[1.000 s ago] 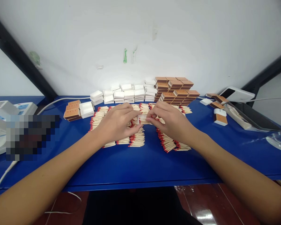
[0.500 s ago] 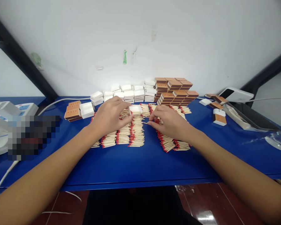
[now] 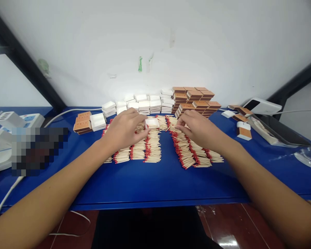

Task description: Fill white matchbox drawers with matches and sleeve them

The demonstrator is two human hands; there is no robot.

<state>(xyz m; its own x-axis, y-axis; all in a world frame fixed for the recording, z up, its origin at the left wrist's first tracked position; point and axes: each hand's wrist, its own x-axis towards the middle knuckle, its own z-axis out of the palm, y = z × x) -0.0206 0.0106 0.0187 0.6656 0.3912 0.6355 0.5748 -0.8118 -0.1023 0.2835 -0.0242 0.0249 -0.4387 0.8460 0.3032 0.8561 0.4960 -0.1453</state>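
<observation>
My left hand [image 3: 128,128] pinches a white card tray [image 3: 152,123] over rows of red-tipped wooden matches [image 3: 152,150]; my right hand [image 3: 198,126] curls above others, its grip unclear to me. Behind, stacked orange matchboxes [image 3: 194,95] carry print too small to read. Glossy blue table [image 3: 155,186], white wall [image 3: 93,41].

Right hand [image 3: 197,127] farther right than before; a wider gap now between it and white tray [image 3: 152,123]
</observation>
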